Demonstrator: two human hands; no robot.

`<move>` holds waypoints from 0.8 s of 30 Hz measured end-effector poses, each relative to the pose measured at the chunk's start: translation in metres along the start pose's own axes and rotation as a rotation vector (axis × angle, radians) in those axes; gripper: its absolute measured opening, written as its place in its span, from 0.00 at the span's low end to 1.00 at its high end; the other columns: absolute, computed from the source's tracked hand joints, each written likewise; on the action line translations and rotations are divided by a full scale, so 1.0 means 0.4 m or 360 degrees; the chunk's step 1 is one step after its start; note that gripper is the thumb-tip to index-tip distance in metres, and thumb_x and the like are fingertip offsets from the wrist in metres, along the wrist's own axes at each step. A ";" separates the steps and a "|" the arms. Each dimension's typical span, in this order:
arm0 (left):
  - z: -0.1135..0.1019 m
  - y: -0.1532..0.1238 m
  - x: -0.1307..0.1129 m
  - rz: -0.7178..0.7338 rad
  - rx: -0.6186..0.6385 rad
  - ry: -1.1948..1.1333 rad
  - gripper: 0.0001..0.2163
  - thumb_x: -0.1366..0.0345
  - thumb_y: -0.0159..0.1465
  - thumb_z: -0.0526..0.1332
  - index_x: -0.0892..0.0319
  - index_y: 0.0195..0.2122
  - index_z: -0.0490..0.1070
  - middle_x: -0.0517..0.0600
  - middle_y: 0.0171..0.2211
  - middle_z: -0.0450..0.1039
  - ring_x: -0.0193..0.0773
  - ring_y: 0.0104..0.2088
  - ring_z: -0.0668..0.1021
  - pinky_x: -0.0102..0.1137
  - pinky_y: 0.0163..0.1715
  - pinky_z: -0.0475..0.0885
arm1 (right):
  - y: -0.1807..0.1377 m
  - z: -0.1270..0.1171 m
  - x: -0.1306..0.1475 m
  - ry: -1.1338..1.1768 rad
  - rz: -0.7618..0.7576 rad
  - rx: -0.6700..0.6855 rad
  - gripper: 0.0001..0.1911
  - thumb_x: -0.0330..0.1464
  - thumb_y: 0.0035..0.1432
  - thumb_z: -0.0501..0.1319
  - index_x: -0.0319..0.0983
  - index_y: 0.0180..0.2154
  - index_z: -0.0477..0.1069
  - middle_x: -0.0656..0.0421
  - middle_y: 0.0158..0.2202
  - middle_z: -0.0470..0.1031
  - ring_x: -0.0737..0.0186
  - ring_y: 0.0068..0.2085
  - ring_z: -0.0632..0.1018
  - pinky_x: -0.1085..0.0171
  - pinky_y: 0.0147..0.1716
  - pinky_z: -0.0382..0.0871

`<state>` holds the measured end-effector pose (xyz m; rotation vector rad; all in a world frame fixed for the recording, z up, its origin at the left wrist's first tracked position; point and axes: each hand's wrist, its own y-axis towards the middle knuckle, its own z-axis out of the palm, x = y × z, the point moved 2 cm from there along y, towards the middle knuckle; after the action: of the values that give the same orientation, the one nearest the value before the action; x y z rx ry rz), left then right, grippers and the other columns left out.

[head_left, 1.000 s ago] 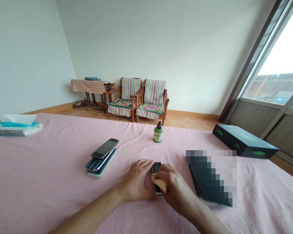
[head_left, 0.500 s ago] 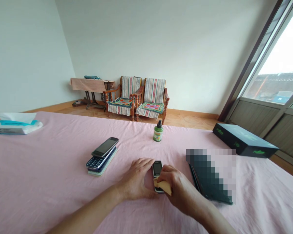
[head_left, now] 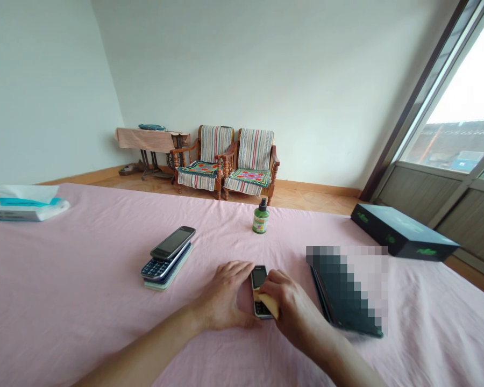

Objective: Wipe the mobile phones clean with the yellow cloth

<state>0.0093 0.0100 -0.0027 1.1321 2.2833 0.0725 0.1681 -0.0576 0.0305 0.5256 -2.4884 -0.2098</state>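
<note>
— One phone (head_left: 258,277) on the pink surface (head_left: 105,328): how does it look?
— Black-fronted with a silvery rim, screen above, keypad below. It lies flat between the two hands.
— Which way does it point?
— Its long axis runs nearly straight away from the wearer, screen end far, keys near.
— Each grip?
— The left hand (head_left: 222,301) holds the phone, fingertips by its far left corner, thumb at its near end. The right hand (head_left: 288,300) pinches a yellowish pad (head_left: 270,305) against its front.
— Anything hidden?
— Pad and fingers cover its middle and right edge; the lettering is too small to read.
</note>
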 end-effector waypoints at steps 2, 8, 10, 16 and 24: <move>-0.001 0.000 -0.001 0.0001 -0.0005 -0.0007 0.43 0.53 0.39 0.76 0.52 0.57 0.62 0.54 0.57 0.65 0.56 0.57 0.67 0.45 0.56 0.60 | 0.000 0.000 -0.001 -0.0023 -0.0008 -0.0010 0.13 0.16 0.54 0.55 0.38 0.29 0.72 0.58 0.34 0.71 0.64 0.37 0.71 0.69 0.34 0.59; -0.001 -0.001 0.000 0.0010 -0.0001 -0.0002 0.43 0.50 0.41 0.74 0.54 0.58 0.62 0.55 0.58 0.65 0.55 0.57 0.67 0.45 0.56 0.60 | 0.004 0.003 -0.009 0.0001 0.0043 0.0032 0.12 0.17 0.53 0.55 0.38 0.29 0.72 0.58 0.34 0.71 0.64 0.36 0.71 0.69 0.34 0.60; 0.001 -0.001 0.001 0.0002 -0.0002 -0.0003 0.43 0.50 0.40 0.75 0.54 0.58 0.62 0.55 0.58 0.65 0.55 0.57 0.66 0.45 0.57 0.60 | 0.007 0.007 -0.009 -0.0021 0.0057 -0.0027 0.12 0.17 0.54 0.55 0.37 0.30 0.72 0.57 0.35 0.71 0.63 0.37 0.71 0.68 0.35 0.61; -0.001 -0.001 0.001 0.0009 -0.0001 -0.0009 0.43 0.52 0.40 0.75 0.54 0.57 0.62 0.55 0.58 0.65 0.56 0.57 0.67 0.45 0.57 0.60 | -0.001 -0.017 0.006 0.0024 -0.0052 0.0150 0.13 0.17 0.51 0.56 0.37 0.27 0.73 0.59 0.32 0.71 0.65 0.34 0.72 0.69 0.33 0.61; -0.023 0.002 0.003 0.0034 0.0041 -0.0010 0.43 0.52 0.41 0.74 0.54 0.59 0.60 0.53 0.56 0.67 0.54 0.56 0.68 0.45 0.57 0.60 | -0.001 -0.008 -0.018 -0.0016 0.0021 -0.0093 0.11 0.19 0.55 0.57 0.37 0.32 0.74 0.57 0.34 0.70 0.63 0.35 0.71 0.68 0.33 0.62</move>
<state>0.0046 0.0131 0.0046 1.1682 2.2729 0.0481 0.1756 -0.0550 0.0293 0.4847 -2.4870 -0.2794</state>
